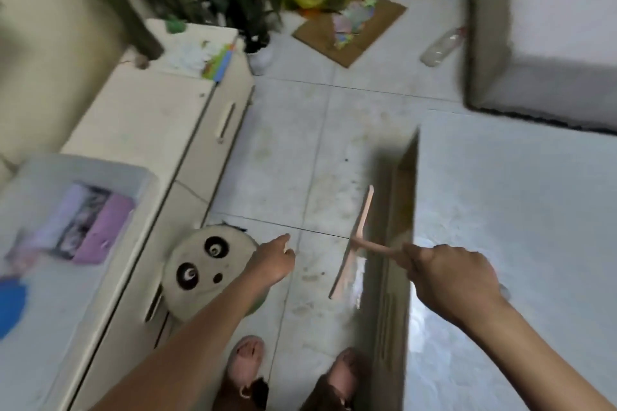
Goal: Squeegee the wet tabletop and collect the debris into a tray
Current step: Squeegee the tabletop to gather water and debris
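Right hand (449,277) grips the squeegee (356,227), lower centre; left hand (272,262) loose, empty. Blade overhangs the tabletop (517,210) edge: water may drip floorward.

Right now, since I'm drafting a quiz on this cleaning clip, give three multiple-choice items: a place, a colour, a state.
1. Where is the squeegee? A in a sink; B over the floor beside the tabletop; C in a tray.
2. Its colour? A blue; B pinkish tan; C black.
3. The left hand: A holds a tray; B holds nothing; C grips the squeegee.
Key: B, the blade hangs past the table edge; B, handle and blade look tan; B, only the right hand grips the handle.
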